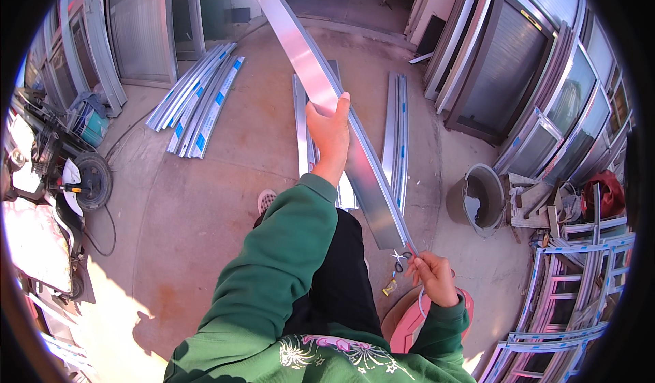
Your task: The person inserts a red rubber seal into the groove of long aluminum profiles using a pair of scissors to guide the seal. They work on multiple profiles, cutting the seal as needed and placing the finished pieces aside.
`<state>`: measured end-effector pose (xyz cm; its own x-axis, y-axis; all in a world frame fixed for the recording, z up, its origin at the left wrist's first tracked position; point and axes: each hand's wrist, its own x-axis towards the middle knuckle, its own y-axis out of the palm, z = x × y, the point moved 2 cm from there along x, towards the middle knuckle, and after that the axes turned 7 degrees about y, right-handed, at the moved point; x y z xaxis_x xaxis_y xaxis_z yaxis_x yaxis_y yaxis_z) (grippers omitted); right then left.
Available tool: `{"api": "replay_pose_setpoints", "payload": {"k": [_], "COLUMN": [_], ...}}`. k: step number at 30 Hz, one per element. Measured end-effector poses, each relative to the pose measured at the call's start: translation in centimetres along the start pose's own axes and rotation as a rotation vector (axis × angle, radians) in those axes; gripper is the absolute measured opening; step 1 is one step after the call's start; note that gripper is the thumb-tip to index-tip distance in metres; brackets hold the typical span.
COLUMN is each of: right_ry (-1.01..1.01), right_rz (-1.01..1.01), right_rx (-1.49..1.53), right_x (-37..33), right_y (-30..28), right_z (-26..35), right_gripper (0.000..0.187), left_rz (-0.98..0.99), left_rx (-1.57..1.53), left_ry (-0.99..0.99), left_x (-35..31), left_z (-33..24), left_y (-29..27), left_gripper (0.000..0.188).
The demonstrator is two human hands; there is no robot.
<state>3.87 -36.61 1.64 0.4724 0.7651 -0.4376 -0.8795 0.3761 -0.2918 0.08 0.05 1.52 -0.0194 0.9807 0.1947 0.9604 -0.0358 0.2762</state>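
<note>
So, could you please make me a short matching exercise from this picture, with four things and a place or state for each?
Things:
1. Left hand
2. Right hand
3. Bucket
4. Wheel

Places and states:
A. At the near end of the long metal strip
B. Dark, at the left side of the picture
C. Holding the strip partway along its length
D. Grey, standing to the right of the strip

Right pairs: 1-C, 2-A, 3-D, 4-B.

Up top, the long metal strip [303, 52] runs off the edge, far end lost! Down here, the right sleeve [443, 332] hides part of that pink plastic object [408, 325].
</note>
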Motion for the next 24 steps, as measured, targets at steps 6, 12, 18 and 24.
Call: {"api": "replay_pose_setpoints", "payload": {"k": [6,12,18,24], "right_ry": [-0.023,0.109,-0.157,0.054], "right_rz": [0.017,0.023,-0.052,-0.05], "right_rx": [0.004,-0.069,-0.043,-0.03], "right_x": [0.3,-0.6,1.0,-0.4], "right_y": [0.6,-0.9,1.3,-0.1], "right_z": [-0.4,-1.5,-0.1,-1.4], "right_gripper": [0.02,0.019,0.019,0.021], "left_rz": [-0.03,-0.004,0.048,0.0], "left_rx": [-0.035,0.043,-0.004,0.076], "left_ry": [0.011,0.031,-0.027,-0.003], "left_x": [-0.6,0.4,-0.4,0.5], "left_z": [-0.3,-0.2,-0.7,-1.3], "left_y": [-0.3,-0.4,-0.3,-0.9], "left_gripper": [0.051,0.052,0.053,0.054]}}
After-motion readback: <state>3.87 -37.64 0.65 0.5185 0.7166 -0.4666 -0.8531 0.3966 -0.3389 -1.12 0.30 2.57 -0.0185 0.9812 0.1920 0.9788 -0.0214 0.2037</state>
